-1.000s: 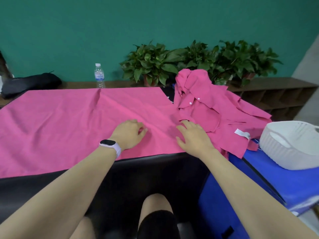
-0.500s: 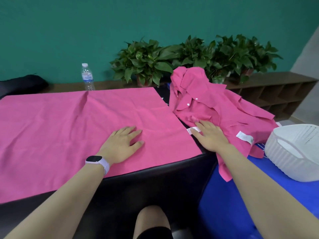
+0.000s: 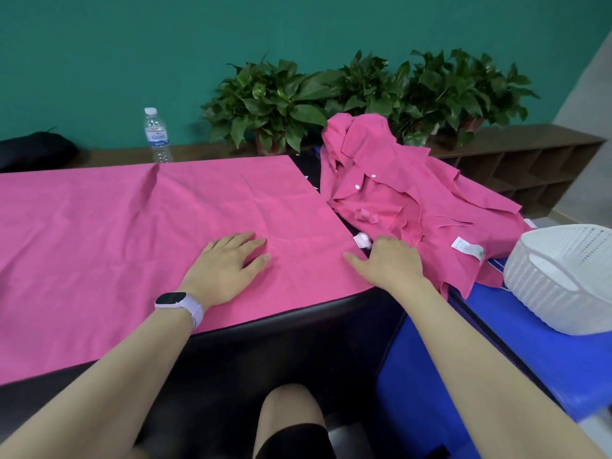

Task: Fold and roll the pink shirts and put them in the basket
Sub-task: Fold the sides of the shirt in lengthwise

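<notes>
**newbie:** ok where am I at? Left hand is lying flat, fingers relaxed, on the pink cloth covering the bench, holding nothing. Right hand is at the cloth's right corner, thumb out on the cloth, fingers bent down toward the hem of the pink shirts. Can't tell if it's actually pinching fabric.

**oldhand:** Nothing's folded yet, I'd say. The shirts are a crumpled heap on the bench's right end, next to the white basket on the blue surface. Grab just one layer at the hem, near that little white tag, so you don't drag the whole pile. Pull it onto the cloth, spread it flat with the left palm, then fold.

**newbie:** and the basket?

**oldhand:** It's close enough, leave it alone.
</notes>
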